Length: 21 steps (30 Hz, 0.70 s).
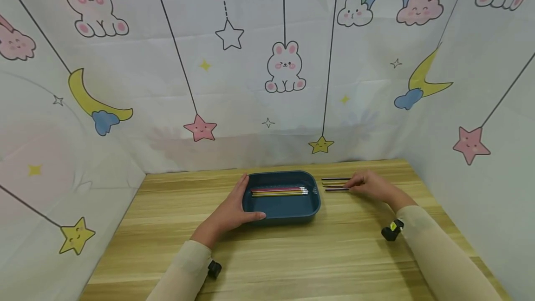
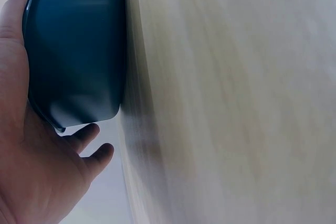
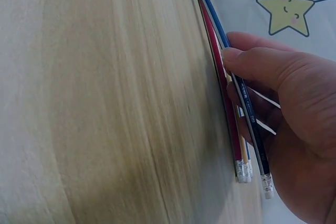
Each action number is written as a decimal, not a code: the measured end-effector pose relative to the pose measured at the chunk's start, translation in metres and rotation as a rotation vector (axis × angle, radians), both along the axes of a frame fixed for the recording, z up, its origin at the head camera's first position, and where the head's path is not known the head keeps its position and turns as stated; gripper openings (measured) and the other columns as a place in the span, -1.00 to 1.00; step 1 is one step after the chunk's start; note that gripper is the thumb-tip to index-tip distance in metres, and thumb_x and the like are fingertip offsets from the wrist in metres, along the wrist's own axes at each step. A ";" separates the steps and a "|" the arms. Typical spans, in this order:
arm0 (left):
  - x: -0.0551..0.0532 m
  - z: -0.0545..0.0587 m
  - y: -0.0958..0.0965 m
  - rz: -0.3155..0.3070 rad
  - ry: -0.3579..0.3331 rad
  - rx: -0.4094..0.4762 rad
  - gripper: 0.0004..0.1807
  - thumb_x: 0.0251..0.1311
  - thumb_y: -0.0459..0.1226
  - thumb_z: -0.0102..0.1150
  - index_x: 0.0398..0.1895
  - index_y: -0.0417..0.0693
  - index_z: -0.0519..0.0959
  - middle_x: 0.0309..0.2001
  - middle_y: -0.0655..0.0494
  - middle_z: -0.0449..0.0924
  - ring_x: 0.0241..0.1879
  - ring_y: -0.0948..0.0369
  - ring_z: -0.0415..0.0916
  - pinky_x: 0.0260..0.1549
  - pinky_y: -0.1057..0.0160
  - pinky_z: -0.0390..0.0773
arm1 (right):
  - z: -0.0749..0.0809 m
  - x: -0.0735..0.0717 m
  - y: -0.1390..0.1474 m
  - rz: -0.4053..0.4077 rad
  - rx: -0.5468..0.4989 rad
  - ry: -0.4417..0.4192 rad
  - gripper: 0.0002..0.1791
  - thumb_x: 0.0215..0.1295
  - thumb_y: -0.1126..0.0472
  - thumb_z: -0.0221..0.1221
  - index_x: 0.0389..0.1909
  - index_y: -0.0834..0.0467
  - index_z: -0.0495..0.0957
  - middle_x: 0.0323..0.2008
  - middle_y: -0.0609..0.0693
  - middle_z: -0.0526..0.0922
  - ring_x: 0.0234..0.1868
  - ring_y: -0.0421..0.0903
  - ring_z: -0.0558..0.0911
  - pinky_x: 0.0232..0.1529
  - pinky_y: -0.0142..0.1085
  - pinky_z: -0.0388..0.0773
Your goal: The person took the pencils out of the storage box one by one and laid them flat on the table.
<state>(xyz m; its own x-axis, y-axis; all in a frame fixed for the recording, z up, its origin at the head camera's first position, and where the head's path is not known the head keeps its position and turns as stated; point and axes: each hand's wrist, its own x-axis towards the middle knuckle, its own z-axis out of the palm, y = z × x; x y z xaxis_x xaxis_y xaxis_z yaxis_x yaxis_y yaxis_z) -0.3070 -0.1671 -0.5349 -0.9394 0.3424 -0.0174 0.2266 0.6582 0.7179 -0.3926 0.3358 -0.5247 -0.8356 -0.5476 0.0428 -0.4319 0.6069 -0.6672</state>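
A dark blue rectangular tray (image 1: 281, 220) stands at the back middle of the table. My left hand (image 1: 230, 210) grips its left end, thumb along the near rim and fingers at the far left side. Inside the tray lie several pencils (image 1: 279, 193), red and yellow among them, side by side. To the tray's right, my right hand (image 1: 376, 187) pinches a dark blue pencil (image 3: 248, 103) between thumb and forefinger, its white-tipped end towards the palm. Close beside it are a red pencil (image 3: 226, 98) and others partly hidden by the fingers.
The wood-grain table (image 1: 292, 259) reaches to a white cloth backdrop (image 1: 251, 82) printed with rabbits, stars and moons, which also hangs at both sides. Black wrist cameras (image 1: 390, 231) sit on both cream sleeves.
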 end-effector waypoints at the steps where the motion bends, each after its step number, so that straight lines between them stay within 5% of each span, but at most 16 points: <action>1: 0.000 0.000 0.000 0.000 0.000 -0.002 0.48 0.17 0.32 0.58 0.87 0.17 -0.26 0.84 0.19 -0.38 0.79 -0.05 -0.25 0.63 -0.34 0.08 | -0.001 0.000 0.000 -0.005 -0.002 0.002 -0.79 0.51 0.39 0.37 0.04 0.17 0.88 -0.03 0.01 0.82 0.06 0.06 0.73 0.08 -0.21 0.66; 21: 0.000 0.002 0.000 0.002 0.004 -0.013 0.46 0.19 0.28 0.59 0.87 0.15 -0.25 0.84 0.20 -0.37 0.79 -0.03 -0.26 0.64 -0.32 0.05 | -0.006 -0.003 -0.003 -0.041 0.049 0.046 -0.81 0.50 0.38 0.38 -0.01 0.14 0.89 0.00 0.06 0.82 0.12 0.19 0.73 0.20 0.17 0.66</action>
